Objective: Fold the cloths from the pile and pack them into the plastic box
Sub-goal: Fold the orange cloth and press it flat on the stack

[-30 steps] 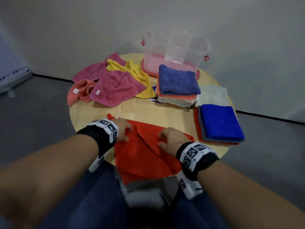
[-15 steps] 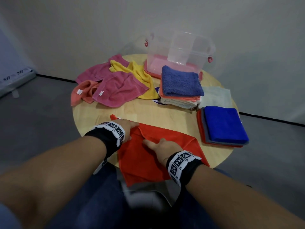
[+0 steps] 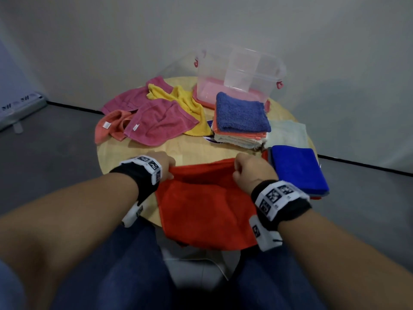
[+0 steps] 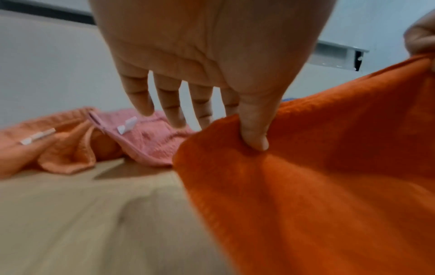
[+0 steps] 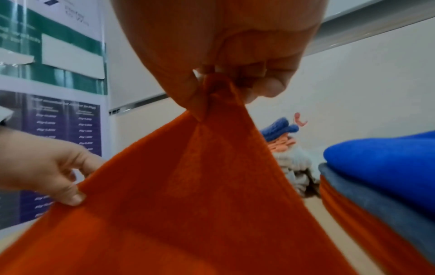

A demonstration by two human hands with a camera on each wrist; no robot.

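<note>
A matt orange-red cloth (image 3: 205, 204) of soft, short-napped fabric lies over a smooth, pale wood-grain tabletop (image 3: 178, 151). The pink towels (image 3: 161, 121) and yellow towel (image 3: 185, 101) are looped terry, rougher in texture. A bright blue cloth (image 3: 297, 168) looks plush and velvety. The plastic box (image 3: 241, 79) is clear, glossy plastic with pink clips.

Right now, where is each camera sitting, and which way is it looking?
Head: on the person's head, looking down at the round table; both forearms show.
Left wrist: along the left hand, pinching the orange cloth.
Right wrist: along the right hand, gripping that cloth.
All three views share the orange cloth.
</note>
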